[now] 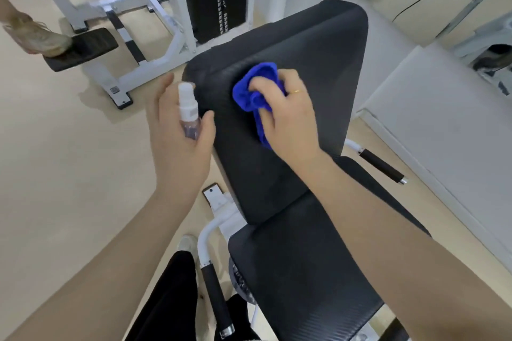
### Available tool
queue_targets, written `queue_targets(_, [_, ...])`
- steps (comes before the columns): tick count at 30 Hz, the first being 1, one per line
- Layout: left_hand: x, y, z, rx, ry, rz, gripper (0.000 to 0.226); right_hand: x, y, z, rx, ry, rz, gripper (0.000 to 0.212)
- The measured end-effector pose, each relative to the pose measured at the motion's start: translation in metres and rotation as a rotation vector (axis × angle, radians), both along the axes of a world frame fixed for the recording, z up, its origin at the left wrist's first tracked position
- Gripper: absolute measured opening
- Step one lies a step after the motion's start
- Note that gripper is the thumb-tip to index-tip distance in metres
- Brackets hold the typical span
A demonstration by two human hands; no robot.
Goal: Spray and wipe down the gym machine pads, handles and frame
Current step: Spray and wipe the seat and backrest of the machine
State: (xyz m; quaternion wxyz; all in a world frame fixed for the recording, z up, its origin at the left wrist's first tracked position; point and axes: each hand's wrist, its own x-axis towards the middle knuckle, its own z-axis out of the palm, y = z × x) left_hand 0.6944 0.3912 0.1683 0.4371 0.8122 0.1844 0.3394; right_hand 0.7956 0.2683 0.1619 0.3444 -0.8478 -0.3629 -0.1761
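A small clear spray bottle (189,113) with a white cap stands upright in the left hand (180,141), with faintly purple liquid in its lower part; thumb and fingers curl round it, just beside the left edge of the black back pad (318,50). The right hand (288,116) bunches a blue cloth (256,94) in curled fingers and presses it on that pad. Below lies the seat pad (299,271), with a black handle (217,302) beside it.

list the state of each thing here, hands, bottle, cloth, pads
left hand: grips small clear spray bottle, upright, beside the pad
right hand: presses bunched blue microfibre cloth on black back pad
black seat pad: untouched
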Motion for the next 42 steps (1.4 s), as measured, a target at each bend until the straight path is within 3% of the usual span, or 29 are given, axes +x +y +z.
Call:
queue_targets(4, [-0.002,-0.003,-0.006,-0.197,0.005,0.006,0.050,0.011,0.000,0.010,0.174,0.076,-0.135,0.026])
queue_targets(8, [-0.003,-0.006,-0.015,-0.273,-0.055,-0.008,0.046,-0.028,0.014,-0.007,-0.074,-0.044,0.133,0.030])
queue_targets(10, [-0.007,-0.008,-0.019,-0.253,-0.028,-0.006,0.044,-0.022,0.011,0.000,-0.106,-0.049,0.151,0.030])
queue_targets(13, [-0.009,-0.011,-0.019,-0.183,-0.016,-0.001,0.044,0.010,0.002,0.016,0.101,0.046,-0.128,0.031])
queue_targets(15, [-0.009,-0.012,-0.018,-0.159,-0.022,0.014,0.049,0.017,0.002,0.019,0.199,0.104,-0.204,0.030])
queue_targets(19, [-0.007,-0.011,-0.017,-0.122,-0.054,-0.007,0.054,-0.022,0.018,0.003,0.028,-0.013,0.081,0.032])
queue_targets(21, [-0.009,-0.009,-0.014,-0.066,-0.050,-0.037,0.052,-0.019,0.013,0.001,-0.039,-0.023,0.120,0.032])
queue_targets(26, [-0.005,-0.009,0.009,0.130,-0.046,-0.105,0.045,0.040,-0.020,0.008,0.242,0.208,-0.282,0.034])
queue_targets(31, [0.010,-0.037,0.021,0.096,-0.027,-0.274,0.041,0.067,-0.036,-0.011,0.421,0.370,-0.537,0.034])
queue_targets(37, [0.022,-0.055,0.012,0.136,0.080,-0.378,0.036,0.070,-0.036,-0.002,0.416,0.389,-0.406,0.028])
queue_targets(40, [0.029,-0.056,0.003,0.223,0.059,-0.395,0.030,0.103,-0.038,0.015,0.656,0.492,-0.417,0.024])
queue_targets(42, [0.032,-0.059,-0.004,0.332,0.055,-0.447,0.027,0.111,-0.036,0.012,0.709,0.489,-0.453,0.021])
